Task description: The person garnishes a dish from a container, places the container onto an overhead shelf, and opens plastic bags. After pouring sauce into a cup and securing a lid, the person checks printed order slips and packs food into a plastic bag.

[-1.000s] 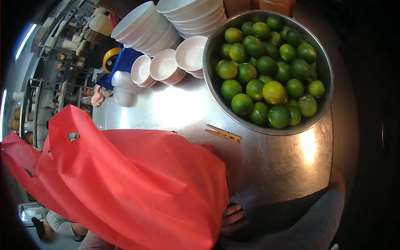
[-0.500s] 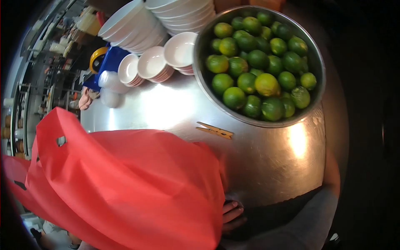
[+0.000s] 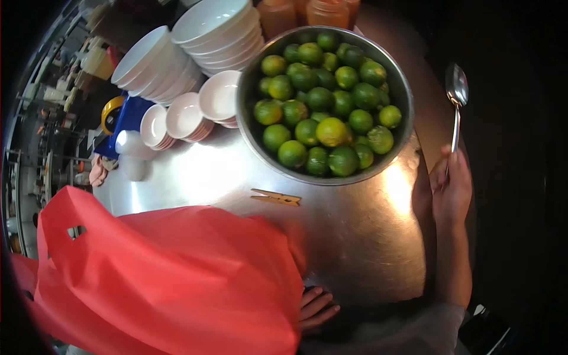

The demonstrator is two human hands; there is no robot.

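Beyond the table's right edge, my right hand (image 3: 452, 192) grips the handle of a metal spoon (image 3: 457, 89), held with its bowl up. The fingers of my left hand (image 3: 317, 307) show at the lower centre, side by side and curled against something I cannot make out; the rest of that hand is hidden behind a large red bag (image 3: 177, 278). The bag covers the lower left. A wooden clothespin (image 3: 277, 197) lies on the metal table (image 3: 361, 236). Behind it stands a steel bowl (image 3: 407, 127) full of green limes (image 3: 320, 99).
Stacked white bowls (image 3: 219, 35) and small pinkish dishes (image 3: 186, 115) stand at the back left, near a blue tray (image 3: 131, 115), yellow tape (image 3: 110, 115) and clear plastic cups (image 3: 131, 167). Orange jars (image 3: 328, 13) stand behind the lime bowl.
My right hand has come into view at the right, with the spoon in it. The bowls, limes and clothespin appear shifted left and lower in view. My left hand still shows beside the bag.
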